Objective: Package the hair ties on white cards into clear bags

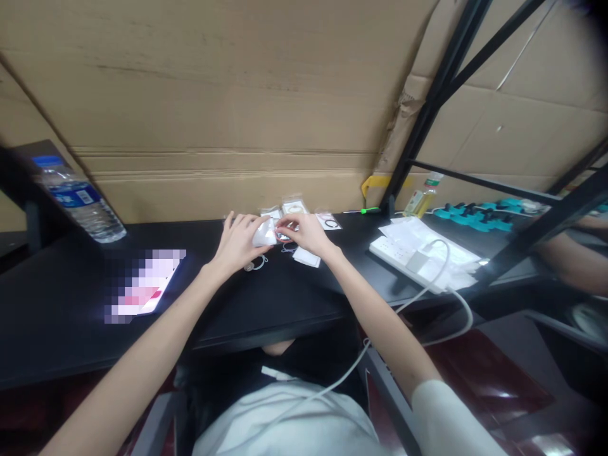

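Observation:
My left hand (238, 242) is closed on a small white packet (265, 233) above the black table. Close on its right, my right hand (311, 234) pinches a thin reddish loop (283, 239) at the packet's edge; its exact kind is too small to tell. Below the hands lies a pale cord loop (259, 262) with a small round piece at one end. A white card (306, 256) rests under my right wrist. Behind the hands are several small clear packets (294, 207), and a dark ring-shaped cord (331, 223) lies in another one to the right.
At left stand a water bottle (80, 196) and a lit phone (149, 282). A white power strip (403, 263) with papers (418, 237) and a trailing cable lies right, by a black metal frame (427, 120). Beyond are a yellowish bottle (420, 201), teal pieces (475, 215) and another person's arm (572, 259).

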The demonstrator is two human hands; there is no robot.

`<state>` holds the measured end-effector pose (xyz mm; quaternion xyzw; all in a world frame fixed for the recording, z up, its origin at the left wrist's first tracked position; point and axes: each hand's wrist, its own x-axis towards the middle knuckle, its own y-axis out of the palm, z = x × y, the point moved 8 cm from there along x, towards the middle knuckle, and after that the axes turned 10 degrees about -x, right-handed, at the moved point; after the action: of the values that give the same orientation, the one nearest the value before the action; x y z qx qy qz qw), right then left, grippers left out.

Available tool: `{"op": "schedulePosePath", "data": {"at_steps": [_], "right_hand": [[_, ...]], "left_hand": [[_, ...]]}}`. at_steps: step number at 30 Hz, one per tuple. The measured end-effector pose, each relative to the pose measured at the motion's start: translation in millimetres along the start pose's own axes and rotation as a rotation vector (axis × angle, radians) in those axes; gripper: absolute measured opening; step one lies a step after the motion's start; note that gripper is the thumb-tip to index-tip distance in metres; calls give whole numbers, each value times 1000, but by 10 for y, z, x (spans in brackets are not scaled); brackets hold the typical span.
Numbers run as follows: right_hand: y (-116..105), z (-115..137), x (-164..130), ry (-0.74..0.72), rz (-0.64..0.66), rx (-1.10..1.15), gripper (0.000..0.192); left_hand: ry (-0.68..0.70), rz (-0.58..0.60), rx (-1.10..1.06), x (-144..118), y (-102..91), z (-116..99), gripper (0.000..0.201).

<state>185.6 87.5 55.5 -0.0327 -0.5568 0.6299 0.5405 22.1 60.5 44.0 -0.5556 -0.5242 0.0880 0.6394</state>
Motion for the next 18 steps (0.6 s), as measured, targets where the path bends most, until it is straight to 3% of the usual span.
{"op": "schedulePosePath", "data": {"at_steps": [3,7,18], "right_hand": [[23,3,-10,0,-1,112,7],[51,-63,-35,93,-5,254,23],[-23,31,-12,28,-47,69,8]], "left_hand": [[-4,-3,-41,-1,18,20,63],[-32,-24,-147,-4,57,65,68],[-109,-14,-345,1,152,88,75]]}}
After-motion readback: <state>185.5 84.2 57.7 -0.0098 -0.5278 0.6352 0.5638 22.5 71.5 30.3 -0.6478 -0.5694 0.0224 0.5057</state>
